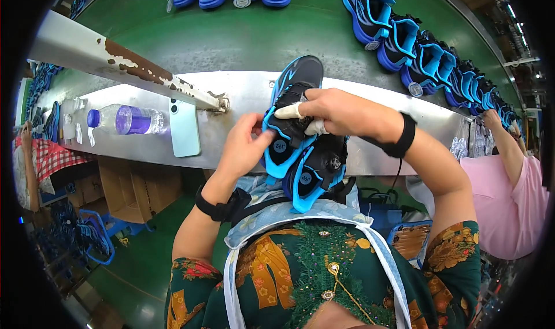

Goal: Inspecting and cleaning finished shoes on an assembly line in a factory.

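Observation:
A black sneaker with bright blue trim (312, 72) lies on the metal ledge in front of me, toe pointing away. Its mate (315, 181) sits beside it on the right, partly behind it, with a round dial showing near its collar. My left hand (245, 144) pinches the near sneaker's left collar edge between thumb and fingers. From the right, my right hand (338, 112) grips the same shoe at its tongue and lacing, fingers bent. White covers wrap some of its fingertips, and what exactly lies under them is hidden.
Several matching sneakers (399, 43) line the green belt (243, 34) at right, others at the far left. A rusty white post (139, 69) slants to the ledge. Left of me lie a pale green phone (184, 127) and a water bottle (128, 120). Co-workers flank both sides.

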Available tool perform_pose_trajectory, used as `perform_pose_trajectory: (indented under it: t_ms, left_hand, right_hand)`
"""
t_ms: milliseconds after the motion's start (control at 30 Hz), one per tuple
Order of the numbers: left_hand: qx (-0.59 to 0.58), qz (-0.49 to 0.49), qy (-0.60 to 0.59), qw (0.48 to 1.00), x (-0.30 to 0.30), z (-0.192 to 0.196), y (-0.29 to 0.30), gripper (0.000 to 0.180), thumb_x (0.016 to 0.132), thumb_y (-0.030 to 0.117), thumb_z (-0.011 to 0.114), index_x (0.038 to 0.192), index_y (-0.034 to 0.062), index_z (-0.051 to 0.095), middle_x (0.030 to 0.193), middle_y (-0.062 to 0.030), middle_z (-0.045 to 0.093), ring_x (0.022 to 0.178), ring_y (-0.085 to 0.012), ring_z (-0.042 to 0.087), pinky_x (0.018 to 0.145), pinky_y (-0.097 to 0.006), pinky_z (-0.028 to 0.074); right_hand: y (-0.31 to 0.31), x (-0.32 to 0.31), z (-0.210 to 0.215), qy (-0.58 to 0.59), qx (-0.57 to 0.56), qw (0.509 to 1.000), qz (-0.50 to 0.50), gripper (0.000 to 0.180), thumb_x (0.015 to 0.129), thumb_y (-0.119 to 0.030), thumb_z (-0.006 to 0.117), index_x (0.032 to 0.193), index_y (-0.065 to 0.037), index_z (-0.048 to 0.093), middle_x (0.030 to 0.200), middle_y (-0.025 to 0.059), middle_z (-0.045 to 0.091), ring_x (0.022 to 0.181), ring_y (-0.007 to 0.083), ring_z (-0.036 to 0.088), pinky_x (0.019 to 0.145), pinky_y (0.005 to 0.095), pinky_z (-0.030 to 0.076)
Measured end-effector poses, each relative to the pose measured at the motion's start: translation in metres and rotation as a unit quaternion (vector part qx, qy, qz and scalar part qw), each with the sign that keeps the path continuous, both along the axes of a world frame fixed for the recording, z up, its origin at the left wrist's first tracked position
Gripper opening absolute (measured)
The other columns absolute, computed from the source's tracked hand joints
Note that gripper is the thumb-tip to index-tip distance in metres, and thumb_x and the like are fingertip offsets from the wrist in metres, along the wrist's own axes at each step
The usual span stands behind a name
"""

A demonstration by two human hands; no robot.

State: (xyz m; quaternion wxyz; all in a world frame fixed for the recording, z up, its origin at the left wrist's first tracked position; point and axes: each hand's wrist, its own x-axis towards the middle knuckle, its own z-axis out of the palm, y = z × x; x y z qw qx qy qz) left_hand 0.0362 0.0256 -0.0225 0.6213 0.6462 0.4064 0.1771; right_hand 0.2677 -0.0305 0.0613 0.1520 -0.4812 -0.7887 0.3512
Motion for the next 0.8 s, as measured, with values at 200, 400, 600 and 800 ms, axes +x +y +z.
perform_pose_trajectory:
  t_ms: [200,400,600,800]
  left_hand:
    - [0.197,-0.010,0.032,0.980,0.005,-0.007,-0.011,0.034,0.082,0.004,0.059,0.115,-0.0014,0.057,0.093,-0.0130,0.054,0.079,-0.0260,0.055,0.073,-0.035,0.047]
    - [0.422,0.012,-0.046,0.906,0.011,0.063,-0.003,0.038,0.081,0.001,0.058,0.118,0.0030,0.061,0.108,-0.0164,0.060,0.095,-0.0315,0.057,0.085,-0.040,0.046]
    - [0.285,-0.265,-0.017,0.921,0.038,0.051,0.020,0.034,0.074,0.017,0.078,0.103,0.0064,0.065,0.096,-0.0105,0.057,0.087,-0.0268,0.057,0.076,-0.033,0.047]
    - [0.280,-0.216,-0.099,0.930,0.039,0.052,0.012,0.027,0.076,0.010,0.073,0.102,0.0065,0.067,0.095,-0.0071,0.056,0.086,-0.0213,0.057,0.073,-0.032,0.046]
  right_hand:
    - [-0.027,-0.030,-0.019,-0.187,0.217,0.952,-0.112,0.048,0.078,-0.014,0.069,0.125,-0.012,0.062,0.079,0.0087,0.058,0.082,0.0293,0.058,0.073,0.0424,0.047]
    - [-0.058,0.005,0.010,-0.056,0.075,0.970,-0.224,0.044,0.083,-0.026,0.074,0.126,-0.023,0.063,0.088,0.0187,0.053,0.082,0.0380,0.058,0.073,0.0418,0.048]
    - [-0.129,-0.038,-0.007,0.048,0.066,0.970,-0.228,0.037,0.083,-0.021,0.072,0.120,-0.019,0.065,0.081,0.0132,0.049,0.078,0.0354,0.057,0.075,0.0431,0.049]
    - [-0.140,-0.069,-0.032,-0.055,0.220,0.901,-0.371,0.032,0.082,-0.021,0.072,0.111,-0.012,0.065,0.086,0.0107,0.049,0.077,0.0296,0.055,0.065,0.0398,0.045]
